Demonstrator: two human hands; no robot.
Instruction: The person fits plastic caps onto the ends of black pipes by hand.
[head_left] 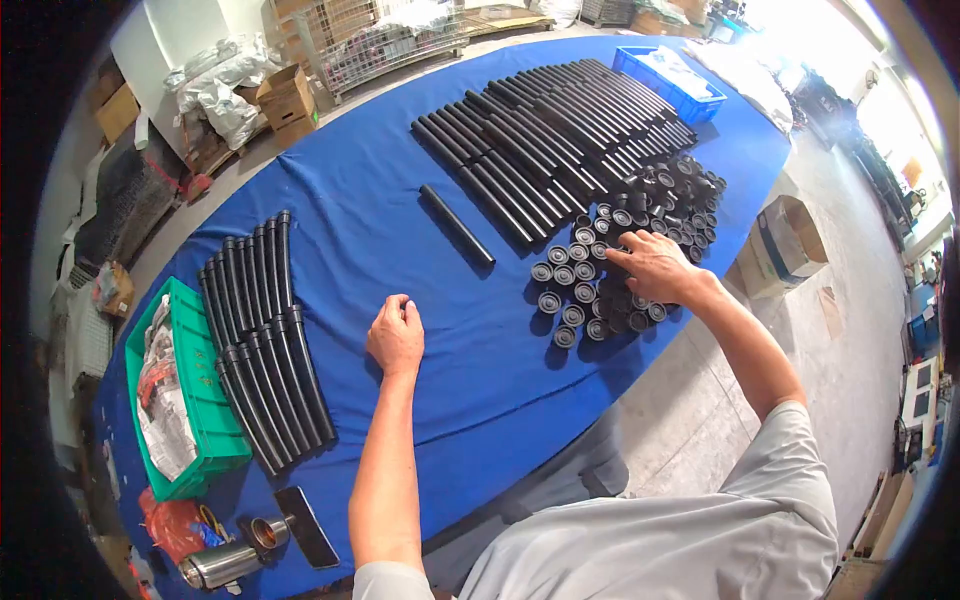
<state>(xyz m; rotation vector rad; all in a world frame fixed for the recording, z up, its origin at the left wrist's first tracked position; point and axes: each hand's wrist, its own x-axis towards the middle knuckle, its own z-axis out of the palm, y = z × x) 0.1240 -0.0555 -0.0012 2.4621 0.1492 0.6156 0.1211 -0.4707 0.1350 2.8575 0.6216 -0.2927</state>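
Observation:
My right hand (655,267) reaches into a group of round black caps (584,292), its fingers apart and the fingertips at the caps near the middle of the group. Over the blue cloth to the left, my left hand (397,338) is closed with curled fingers; whatever it may hold is hidden. A single black tube (457,225) lies apart on the cloth, beyond both hands. Many plain black tubes (510,185) are laid in rows behind the caps. On the left, more black tubes with caps on their far ends (262,340) lie side by side in two rows.
A green crate (205,420) with wrapped material stands at the left edge of the blue-covered table (350,200). Near it are a metal flask (222,565), an open cup (268,533) and a phone (306,527). A blue bin (690,100) sits at the far end; a cardboard box (785,245) stands right.

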